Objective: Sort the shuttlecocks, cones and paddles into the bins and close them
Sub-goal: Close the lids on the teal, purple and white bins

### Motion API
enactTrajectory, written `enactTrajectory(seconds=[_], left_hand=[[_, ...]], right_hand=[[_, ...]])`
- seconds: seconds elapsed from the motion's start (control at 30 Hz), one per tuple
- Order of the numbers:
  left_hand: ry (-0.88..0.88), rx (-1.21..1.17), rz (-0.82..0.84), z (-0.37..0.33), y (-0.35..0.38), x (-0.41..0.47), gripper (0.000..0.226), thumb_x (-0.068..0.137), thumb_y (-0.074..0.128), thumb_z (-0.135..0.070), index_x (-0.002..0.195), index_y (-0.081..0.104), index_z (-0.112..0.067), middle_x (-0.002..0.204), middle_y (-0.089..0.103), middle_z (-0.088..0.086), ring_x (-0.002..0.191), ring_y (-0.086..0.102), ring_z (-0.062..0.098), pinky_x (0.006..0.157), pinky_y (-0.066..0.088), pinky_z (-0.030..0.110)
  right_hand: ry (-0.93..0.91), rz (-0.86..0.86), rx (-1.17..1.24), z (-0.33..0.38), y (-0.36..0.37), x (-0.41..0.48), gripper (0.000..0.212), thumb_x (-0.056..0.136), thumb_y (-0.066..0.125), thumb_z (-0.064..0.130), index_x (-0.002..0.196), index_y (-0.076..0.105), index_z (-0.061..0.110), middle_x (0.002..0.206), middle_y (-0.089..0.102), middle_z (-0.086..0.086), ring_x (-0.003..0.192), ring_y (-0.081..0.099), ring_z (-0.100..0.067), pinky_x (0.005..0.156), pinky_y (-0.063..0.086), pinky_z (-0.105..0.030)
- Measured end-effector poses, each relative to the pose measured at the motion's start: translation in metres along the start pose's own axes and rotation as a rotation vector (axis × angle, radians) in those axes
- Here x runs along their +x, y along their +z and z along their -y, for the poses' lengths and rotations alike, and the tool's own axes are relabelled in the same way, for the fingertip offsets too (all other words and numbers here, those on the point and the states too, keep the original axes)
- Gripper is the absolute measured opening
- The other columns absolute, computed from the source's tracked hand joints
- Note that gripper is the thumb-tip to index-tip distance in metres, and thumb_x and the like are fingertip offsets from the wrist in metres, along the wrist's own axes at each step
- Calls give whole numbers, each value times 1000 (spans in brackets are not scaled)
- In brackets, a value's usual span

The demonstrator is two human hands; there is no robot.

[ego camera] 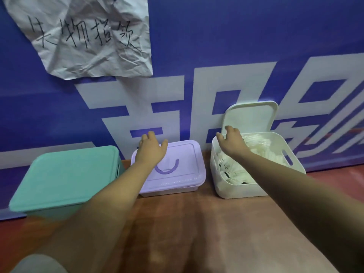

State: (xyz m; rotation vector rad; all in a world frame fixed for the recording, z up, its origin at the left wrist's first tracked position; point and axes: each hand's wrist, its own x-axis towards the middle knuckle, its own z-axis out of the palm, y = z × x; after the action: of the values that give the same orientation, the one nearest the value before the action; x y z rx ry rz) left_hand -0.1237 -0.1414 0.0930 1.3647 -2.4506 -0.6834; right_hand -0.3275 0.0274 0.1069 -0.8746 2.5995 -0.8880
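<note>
left hand (151, 152) spread flat on purple bin lid (183, 154); right hand (231, 140) spread, empty, above shuttlecocks (262, 152) in open white bin (242, 191).

Left hand (150, 152) flat on closed purple bin (187, 154). Right hand (231, 141), fingers (228, 128) spread, over open white bin (236, 190) of shuttlecocks (262, 152); white lid (254, 117) leans on wall (216, 56). Green bin (65, 178) closed, left.

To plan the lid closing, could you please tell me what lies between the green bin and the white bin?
The purple bin, lid on, with the left hand resting on it, in the head view.
</note>
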Motion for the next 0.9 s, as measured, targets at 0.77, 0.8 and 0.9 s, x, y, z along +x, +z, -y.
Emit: enactTrajectory(seconds=[0.77,0.8,0.9], left_hand=[[-22,-96,46,-264,138,76,58,93,51,-35,137,34,-1,137,44,20,122,47,35,93,41,39],[-38,-87,53,-266,143,81,58,93,51,-34,136,33,-1,136,44,21,122,46,35,94,41,40],[-65,-71,64,-267,157,91,53,92,51,-32,132,36,1,131,47,22,117,49,37,93,44,43]], right_hand=[[49,20,4,-187,-172,169,63,98,47,46,141,34,3,141,42,-20,122,49,-34,88,43,-36],[47,33,26,-188,-170,178,62,98,47,48,141,35,5,141,42,-18,121,50,-33,80,44,-30],[54,78,134,-190,-164,193,63,92,49,57,136,40,13,134,49,-12,114,54,-29,79,52,-34]])
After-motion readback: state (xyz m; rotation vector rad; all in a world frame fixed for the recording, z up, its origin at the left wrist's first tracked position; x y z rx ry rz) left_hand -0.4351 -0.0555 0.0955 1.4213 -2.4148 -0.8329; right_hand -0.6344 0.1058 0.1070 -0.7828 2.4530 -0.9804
